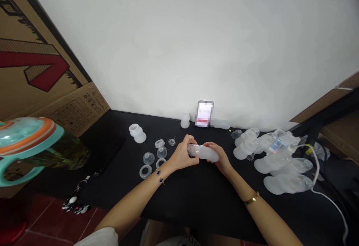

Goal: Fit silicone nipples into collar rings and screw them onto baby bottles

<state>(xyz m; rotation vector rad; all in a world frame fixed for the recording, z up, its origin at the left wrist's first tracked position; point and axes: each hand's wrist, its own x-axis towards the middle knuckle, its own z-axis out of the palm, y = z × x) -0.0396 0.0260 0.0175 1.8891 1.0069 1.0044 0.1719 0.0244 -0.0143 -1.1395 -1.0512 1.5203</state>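
A frosted white baby bottle (209,153) lies sideways between my two hands above the black table. My left hand (182,154) grips the end with the clear cap, thumb below and fingers over the top. Around the bottle's body my right hand (220,158) is closed, its fingers partly hidden behind it. Left of my left hand are loose bottle parts: clear domed caps (148,158), white collar rings (145,171) and a small clear piece (172,141). An open bottle body (137,133) lies tilted farther left.
Several capped bottles (287,183) lie at the right, beside a white cable (316,171). A phone (204,114) leans on the wall, next to an upright bottle body (185,120). A large teal-lidded jug (30,141) and a cardboard box (84,103) occupy the left.
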